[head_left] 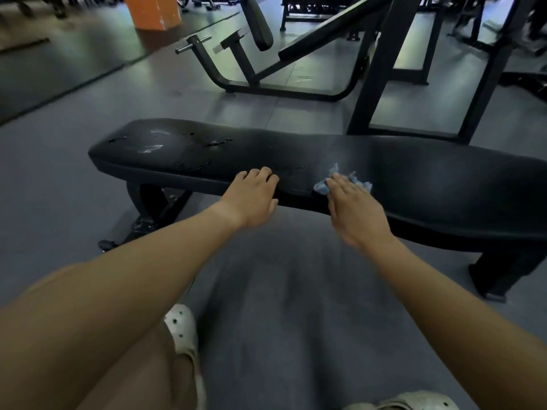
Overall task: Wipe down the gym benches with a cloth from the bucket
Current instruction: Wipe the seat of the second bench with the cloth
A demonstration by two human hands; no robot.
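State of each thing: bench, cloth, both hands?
Bench: upright, pad cracked and scuffed at the left end.
Cloth: crumpled, on the bench top under the right hand.
Left hand: rests on the bench's near edge, holds nothing.
Right hand: fingers straight, presses the cloth.

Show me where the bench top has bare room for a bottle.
Right of the cloth under the right hand, the bench pad lies bare to its far end. Left of the left hand, bare but cracked. Between the hands it is tight.
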